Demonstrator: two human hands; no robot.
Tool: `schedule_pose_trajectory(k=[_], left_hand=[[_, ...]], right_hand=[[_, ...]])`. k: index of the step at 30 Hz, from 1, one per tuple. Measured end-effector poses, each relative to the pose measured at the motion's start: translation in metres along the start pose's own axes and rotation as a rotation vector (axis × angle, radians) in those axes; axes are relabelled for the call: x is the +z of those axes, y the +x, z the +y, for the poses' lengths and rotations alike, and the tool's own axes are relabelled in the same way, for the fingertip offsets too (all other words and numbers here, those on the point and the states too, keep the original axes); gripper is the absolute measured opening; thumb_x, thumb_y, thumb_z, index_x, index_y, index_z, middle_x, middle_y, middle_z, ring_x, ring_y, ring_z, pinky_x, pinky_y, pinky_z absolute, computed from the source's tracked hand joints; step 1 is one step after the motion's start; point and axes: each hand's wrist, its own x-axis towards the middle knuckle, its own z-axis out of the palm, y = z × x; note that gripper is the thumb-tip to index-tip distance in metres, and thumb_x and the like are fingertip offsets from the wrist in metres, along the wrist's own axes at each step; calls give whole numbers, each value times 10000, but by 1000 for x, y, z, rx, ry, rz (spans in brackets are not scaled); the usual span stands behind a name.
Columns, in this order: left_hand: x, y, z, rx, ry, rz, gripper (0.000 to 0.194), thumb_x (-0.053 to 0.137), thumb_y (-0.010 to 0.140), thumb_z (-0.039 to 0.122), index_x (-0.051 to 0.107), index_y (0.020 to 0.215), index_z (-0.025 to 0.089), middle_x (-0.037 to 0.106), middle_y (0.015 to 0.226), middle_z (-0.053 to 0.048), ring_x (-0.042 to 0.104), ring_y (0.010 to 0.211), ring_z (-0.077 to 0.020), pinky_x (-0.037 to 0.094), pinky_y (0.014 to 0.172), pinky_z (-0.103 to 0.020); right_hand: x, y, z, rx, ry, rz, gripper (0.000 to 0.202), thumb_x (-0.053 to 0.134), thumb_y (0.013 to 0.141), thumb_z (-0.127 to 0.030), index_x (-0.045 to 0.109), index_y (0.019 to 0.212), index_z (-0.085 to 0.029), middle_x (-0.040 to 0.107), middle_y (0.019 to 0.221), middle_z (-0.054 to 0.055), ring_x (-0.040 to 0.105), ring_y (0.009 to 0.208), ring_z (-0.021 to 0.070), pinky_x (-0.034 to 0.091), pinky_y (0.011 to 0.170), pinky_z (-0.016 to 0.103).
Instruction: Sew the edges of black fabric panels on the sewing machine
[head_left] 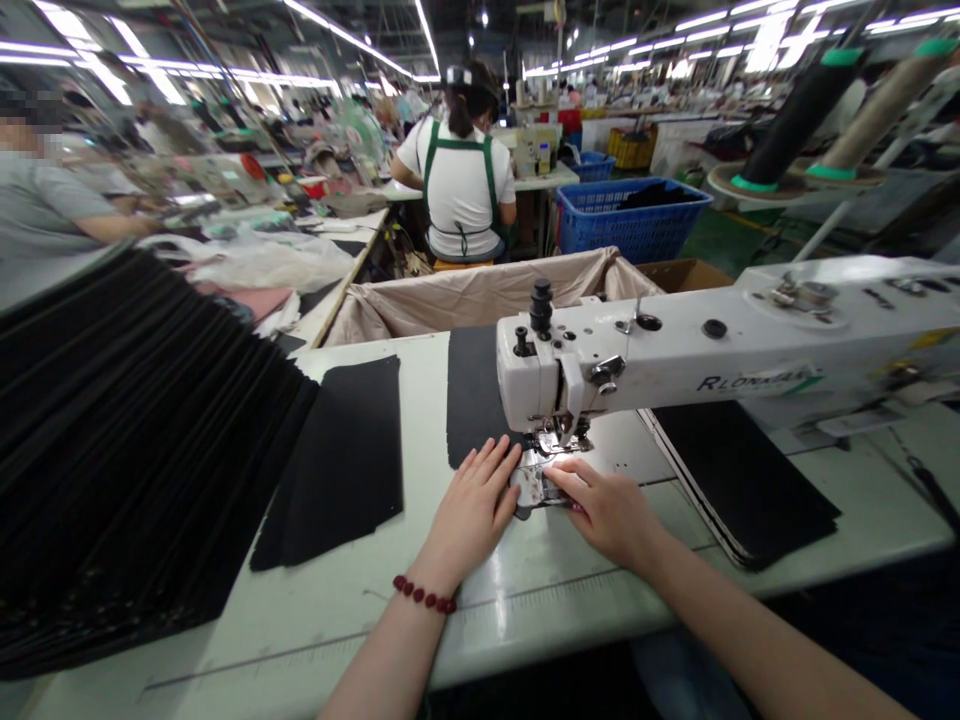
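My left hand (480,500), with a dark red bead bracelet (424,595) on the wrist, lies flat, its fingertips at the near edge of a black fabric panel (476,390). That panel lies on the table and runs partly behind the head of the white sewing machine (637,350). Just right of the metal needle plate (531,485), my right hand (607,510) has its fingers drawn together, the index finger on the plate. Whatever its thumb and fingers may pinch is hidden. Above both hands is the presser foot (559,435).
A tall stack of black panels (135,430) leans at the left, beside loose black panels (345,450). More black pieces (750,480) lie under the machine arm. Behind the table are a cloth-lined bin (420,305), a blue basket (630,215) and a seated person (465,190). Thread cones (802,120) stand at right.
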Motion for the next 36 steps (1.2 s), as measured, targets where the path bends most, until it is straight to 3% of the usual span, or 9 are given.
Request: schedule_pose_trajectory(k=[15,27,30,32,34,36], left_hand=[[-1,0,2,-32,6,-14,499,372,959,357,275,1441,277,269,1532,-14,200,1417,-198,216,1163,-447],[5,-1,1,-46,-1,53,569,418,933,345,230,1451,202,257,1535,-72,162,1425,-232,209,1157,-469],[2,0,4,-64,18,65,587,435,925,350,229,1447,178,319,1506,-100,253,1398,-237,240,1142,-464],[-5,0,7,-105,33,93,551,404,939,346,252,1434,157,472,1401,-129,415,1311,-239,289,1112,-472],[-15,-3,13,-182,55,126,498,330,963,359,310,1401,122,642,1162,-150,578,1132,-257,402,1011,-483],[-25,-9,21,-257,77,144,493,288,967,403,397,1340,99,698,910,-141,653,946,-287,491,860,-474]], right_hand=[[0,-1,0,2,-2,18,512,469,840,-188,425,1341,-282,497,1351,12,587,1029,208,462,816,319],[-3,-4,-1,11,31,50,465,485,855,-204,446,1310,-294,526,1312,9,590,1031,208,451,781,298],[-4,-4,-1,14,36,61,458,496,852,-208,451,1299,-299,536,1294,6,588,1032,209,445,792,297],[-5,-5,-2,21,33,65,457,497,850,-204,454,1296,-298,542,1280,10,590,1020,207,443,794,294],[-6,-6,-2,27,29,73,456,495,845,-193,460,1289,-289,548,1264,20,591,1007,206,440,801,291],[-6,-8,-2,29,25,89,455,495,841,-185,463,1285,-281,550,1255,27,591,999,207,438,808,290]])
